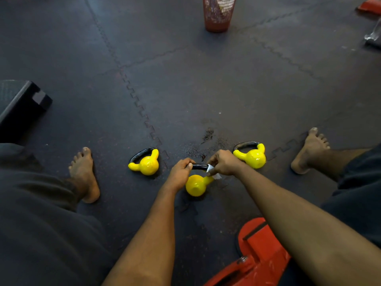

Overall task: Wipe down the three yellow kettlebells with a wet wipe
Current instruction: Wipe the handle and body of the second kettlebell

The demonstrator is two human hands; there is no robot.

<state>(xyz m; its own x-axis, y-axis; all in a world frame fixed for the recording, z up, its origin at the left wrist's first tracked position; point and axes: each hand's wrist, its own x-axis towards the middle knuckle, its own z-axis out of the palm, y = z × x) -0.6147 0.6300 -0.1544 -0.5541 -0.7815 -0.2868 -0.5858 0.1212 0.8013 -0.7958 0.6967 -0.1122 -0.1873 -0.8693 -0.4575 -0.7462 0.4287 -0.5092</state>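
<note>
Wiping of the middle yellow kettlebell (pixel 195 185), a glossy rounded weight with a black loop handle, is judged to be the step in hand. Its handle is gripped by the left hand (pixel 181 170), fingers curled round the bar, while a small crumpled white wet wipe (pixel 212 172) is pinched in the right hand (pixel 223 164) and pressed where the handle meets the yellow horn. The weight is held low between the knees over the dark interlocking rubber floor mat (pixel 185 89); whether it rests on the mat or is lifted just clear cannot be told. The next move is judged to call for the wipe to be drawn along the handle and round the yellow body, with the weight turned by the left hand so hidden faces are reached. A left-side yellow kettlebell (pixel 146 163) and a right-side yellow kettlebell (pixel 253 156) stand just beside it on the mat; whether they are already wiped cannot be told. A wet patch (pixel 208 137) is seen beyond the hands, a red mesh basket (pixel 219 13) well apart at the far edge, a black box (pixel 22 104) to the left, and a red metal frame (pixel 257 254) under the right forearm, which may crowd that elbow.
</note>
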